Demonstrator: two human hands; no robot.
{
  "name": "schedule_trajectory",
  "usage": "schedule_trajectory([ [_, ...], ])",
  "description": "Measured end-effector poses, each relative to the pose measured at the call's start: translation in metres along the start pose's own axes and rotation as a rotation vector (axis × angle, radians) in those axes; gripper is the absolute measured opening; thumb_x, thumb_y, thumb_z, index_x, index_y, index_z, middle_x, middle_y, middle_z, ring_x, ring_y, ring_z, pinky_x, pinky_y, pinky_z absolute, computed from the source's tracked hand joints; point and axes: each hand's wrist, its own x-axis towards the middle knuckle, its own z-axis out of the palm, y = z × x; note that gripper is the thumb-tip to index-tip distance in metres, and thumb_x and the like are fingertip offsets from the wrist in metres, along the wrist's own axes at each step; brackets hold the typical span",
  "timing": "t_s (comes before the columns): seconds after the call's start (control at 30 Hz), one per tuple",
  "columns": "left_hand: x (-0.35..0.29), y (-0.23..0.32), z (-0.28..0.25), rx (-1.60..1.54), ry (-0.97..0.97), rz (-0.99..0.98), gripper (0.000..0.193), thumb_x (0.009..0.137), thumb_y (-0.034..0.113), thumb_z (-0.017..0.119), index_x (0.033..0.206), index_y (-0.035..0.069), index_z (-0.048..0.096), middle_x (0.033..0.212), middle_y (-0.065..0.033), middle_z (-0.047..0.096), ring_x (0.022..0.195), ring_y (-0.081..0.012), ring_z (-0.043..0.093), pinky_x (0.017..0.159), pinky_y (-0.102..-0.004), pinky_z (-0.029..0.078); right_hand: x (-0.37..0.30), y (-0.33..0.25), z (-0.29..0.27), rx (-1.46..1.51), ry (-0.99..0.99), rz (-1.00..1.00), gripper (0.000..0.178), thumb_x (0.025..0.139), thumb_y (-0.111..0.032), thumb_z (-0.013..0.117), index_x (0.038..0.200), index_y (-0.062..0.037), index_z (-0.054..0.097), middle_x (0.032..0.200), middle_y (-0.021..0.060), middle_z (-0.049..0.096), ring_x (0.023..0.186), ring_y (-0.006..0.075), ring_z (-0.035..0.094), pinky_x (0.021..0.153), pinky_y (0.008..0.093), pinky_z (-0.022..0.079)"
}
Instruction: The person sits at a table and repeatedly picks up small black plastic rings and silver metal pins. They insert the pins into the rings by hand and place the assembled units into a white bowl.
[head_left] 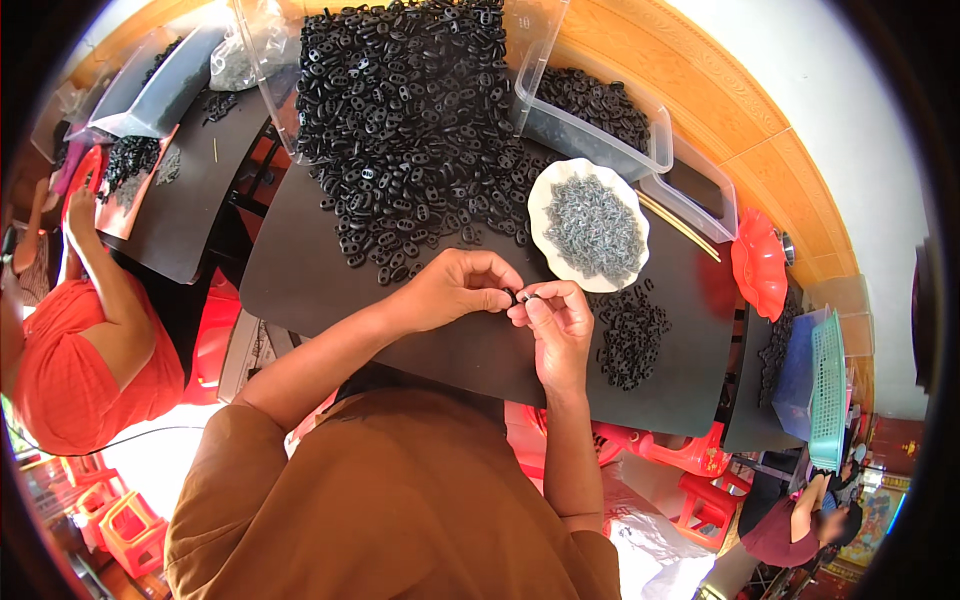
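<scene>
Both my hands meet over the near part of the dark table [450, 350]. Thumb and fingers of my left hand [455, 290] pinch a small black plastic piece [509, 297]. My right hand [558, 325] is closed with its fingertips on another small dark piece [531, 298], right beside the first; its exact kind is too small to tell. Just beyond my right hand stands a white scalloped bowl [541, 235] full of tiny greyish, spring-like parts [595, 230]. To the right of that hand lies a pile of small black pieces [633, 338].
A large heap of black two-holed plastic pieces [410, 130] spills from a clear bin onto the table. Behind the bowl are a clear tub [655, 140], wooden sticks [685, 228] and a red scalloped dish [758, 265]. A person in red [90, 360] works at the left table.
</scene>
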Motion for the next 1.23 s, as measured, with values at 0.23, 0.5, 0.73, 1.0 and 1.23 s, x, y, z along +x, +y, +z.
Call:
schedule_trajectory([
  [0.23, -0.002, -0.005, -0.005, -0.062, 0.049, -0.041, 0.016, 0.095, 0.004, 0.07, 0.11, 0.005, 0.065, 0.101, -0.0038, 0.068, 0.086, -0.0095, 0.064, 0.081, -0.0258, 0.055, -0.001, 0.0, -0.001, -0.093, 0.048, 0.008, 0.009, 0.096, -0.002, 0.066, 0.103, -0.0012, 0.062, 0.099, 0.01, 0.069, 0.082, 0.0149, 0.069, 0.073, 0.0273, 0.055],
  [0.5, -0.006, 0.013, 0.003, -0.156, 0.127, -0.166, 0.018, 0.096, 0.005, 0.067, 0.113, 0.002, 0.062, 0.103, -0.0036, 0.066, 0.091, -0.0097, 0.066, 0.078, -0.0255, 0.056, 0.0, 0.009, -0.007, -0.079, 0.026, -0.025, 0.011, 0.093, 0.002, 0.068, 0.103, 0.0005, 0.063, 0.097, 0.0064, 0.067, 0.081, 0.0131, 0.068, 0.069, 0.0256, 0.055],
  [0.73, -0.003, -0.006, -0.008, -0.011, 0.069, -0.024, 0.017, 0.097, 0.009, 0.069, 0.113, 0.004, 0.067, 0.1, -0.0035, 0.069, 0.087, -0.0083, 0.066, 0.076, -0.0246, 0.056, -0.002, 0.005, 0.0, -0.148, 0.058, 0.04, 0.011, 0.095, 0.0, 0.068, 0.105, 0.0032, 0.065, 0.093, 0.0087, 0.07, 0.084, 0.0179, 0.073, 0.073, 0.0266, 0.058],
  [1.0, -0.004, 0.0, -0.007, -0.046, 0.094, -0.047, 0.02, 0.096, 0.009, 0.071, 0.115, 0.003, 0.069, 0.094, -0.0039, 0.071, 0.079, -0.008, 0.065, 0.073, -0.0238, 0.056, -0.003, 0.005, 0.001, -0.242, 0.055, 0.032, 0.008, 0.095, -0.003, 0.068, 0.103, 0.0005, 0.066, 0.092, 0.0062, 0.072, 0.083, 0.0143, 0.073, 0.065, 0.0234, 0.051],
  [1.23, -0.003, -0.003, -0.009, -0.001, 0.065, -0.006, 0.021, 0.095, 0.009, 0.072, 0.115, 0.003, 0.069, 0.095, -0.0041, 0.072, 0.08, -0.0085, 0.066, 0.075, -0.0241, 0.056, -0.003, 0.008, 0.0, -0.251, 0.042, 0.033, 0.009, 0.095, -0.003, 0.069, 0.103, -0.0002, 0.067, 0.092, 0.0053, 0.072, 0.082, 0.0142, 0.072, 0.065, 0.0222, 0.05],
])
